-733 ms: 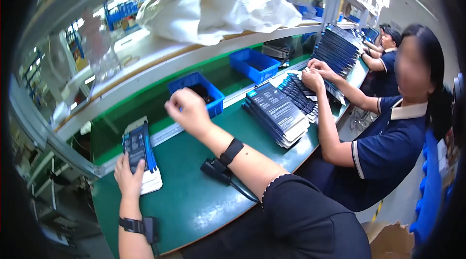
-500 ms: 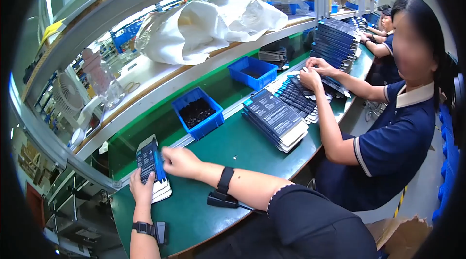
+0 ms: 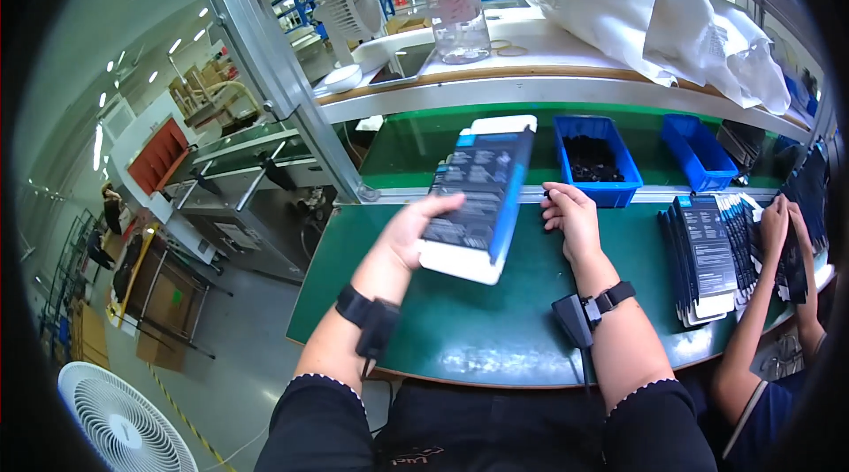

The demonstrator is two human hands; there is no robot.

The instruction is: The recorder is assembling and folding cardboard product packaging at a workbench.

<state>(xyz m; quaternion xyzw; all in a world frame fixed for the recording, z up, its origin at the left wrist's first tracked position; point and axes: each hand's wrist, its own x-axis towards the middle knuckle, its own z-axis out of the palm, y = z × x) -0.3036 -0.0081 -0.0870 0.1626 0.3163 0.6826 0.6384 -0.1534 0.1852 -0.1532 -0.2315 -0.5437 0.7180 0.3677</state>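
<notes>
A long green table (image 3: 495,339) runs across the view. Above it, a white shelf (image 3: 566,87) holds a big white bag (image 3: 654,17) and a clear plastic jug (image 3: 455,8). A white fan (image 3: 115,428) stands on the floor at the lower left. On the right side of the table lies a row of dark flat boxes (image 3: 707,255), and another person's hands (image 3: 783,220) touch them. Two blue bins (image 3: 610,158) sit at the back of the table.

The left hand (image 3: 411,229) holds a dark flat box with a white end (image 3: 478,194) up over the table, tilted, fingers closed around its left edge. The right hand (image 3: 570,216) is beside the box's right edge, fingers curled and together. It is hard to tell if it touches the box.
</notes>
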